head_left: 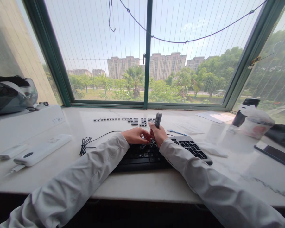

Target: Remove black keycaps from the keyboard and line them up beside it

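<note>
Between keyboard (194, 148) and counter edge (144, 198), open strip (144, 184).

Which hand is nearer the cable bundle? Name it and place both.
Left. The left hand is at the keyboard, to the right of the cable bundle and apart from it; the right hand is farther right, gripping a dark object.

Tall buildings (167, 65) and green trees (135, 79) stand beyond the window (148, 66). A dark cord (186, 41) sags across its upper part. On the tabletop (144, 186), a white box (30, 122) sits near the window's lower left corner, paper (215, 117) near its lower right, and a phone (276, 155) farther from the window.
</note>
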### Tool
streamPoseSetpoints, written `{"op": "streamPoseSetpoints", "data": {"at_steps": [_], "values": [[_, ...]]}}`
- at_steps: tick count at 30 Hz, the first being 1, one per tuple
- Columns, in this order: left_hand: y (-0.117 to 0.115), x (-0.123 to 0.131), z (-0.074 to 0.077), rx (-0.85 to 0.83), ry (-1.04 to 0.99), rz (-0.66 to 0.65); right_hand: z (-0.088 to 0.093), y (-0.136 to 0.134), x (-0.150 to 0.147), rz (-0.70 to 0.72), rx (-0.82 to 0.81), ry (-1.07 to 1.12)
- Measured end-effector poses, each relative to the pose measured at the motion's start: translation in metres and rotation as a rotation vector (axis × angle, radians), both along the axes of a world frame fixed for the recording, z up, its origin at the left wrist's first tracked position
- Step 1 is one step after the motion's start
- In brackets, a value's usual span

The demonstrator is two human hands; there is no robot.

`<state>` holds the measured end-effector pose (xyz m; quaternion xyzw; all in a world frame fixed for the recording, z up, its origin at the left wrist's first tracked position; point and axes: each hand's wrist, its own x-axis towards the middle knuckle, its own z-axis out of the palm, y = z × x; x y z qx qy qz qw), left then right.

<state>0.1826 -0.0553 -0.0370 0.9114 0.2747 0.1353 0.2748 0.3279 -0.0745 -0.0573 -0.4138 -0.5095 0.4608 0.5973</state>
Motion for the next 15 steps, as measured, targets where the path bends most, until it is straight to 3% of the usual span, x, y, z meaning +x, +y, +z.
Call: {"op": "streamPoseSetpoints", "data": {"at_steps": [5,15], "values": [[0.000,0.003,-0.007,0.025,-0.064,0.076,-0.005,-0.007,-0.004,-0.020,0.187,-0.187],[-0.003,0.006,-0.014,-0.025,-0.137,0.168,-0.010,-0.010,-0.007,-0.165,0.249,-0.244]]}}
